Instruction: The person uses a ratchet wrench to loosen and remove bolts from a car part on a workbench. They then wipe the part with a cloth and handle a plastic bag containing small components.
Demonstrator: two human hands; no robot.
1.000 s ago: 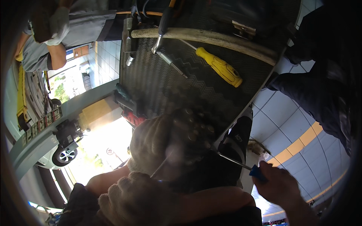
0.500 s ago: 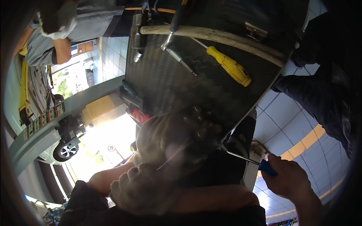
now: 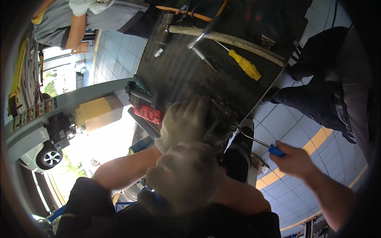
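Observation:
My left hand [image 3: 182, 121], in a pale work glove, is closed over the near left side of a dark metal part [image 3: 222, 119] at the bench's near edge. Closer to me, my right hand [image 3: 188, 172], also gloved and smeared by motion, is curled into a fist. A patch of blue handle [image 3: 158, 198] shows below that fist; the rest of this tool is hidden. From the right, another person's bare hand [image 3: 295, 160] grips a blue-handled screwdriver [image 3: 276, 150], its shaft reaching to the metal part.
On the black ribbed bench mat [image 3: 166, 75] lie a long-handled hammer [image 3: 222, 37], a ratchet with extension [image 3: 203, 59], a socket [image 3: 158, 52] and a yellow screwdriver [image 3: 245, 65]. A red-and-black tool [image 3: 147, 114] sits at the left edge. People stand at the far left and right.
The view has shifted, and my right hand has moved up and right beside my left wrist. The blue handle below it now shows. The other person's screwdriver stays at the metal part.

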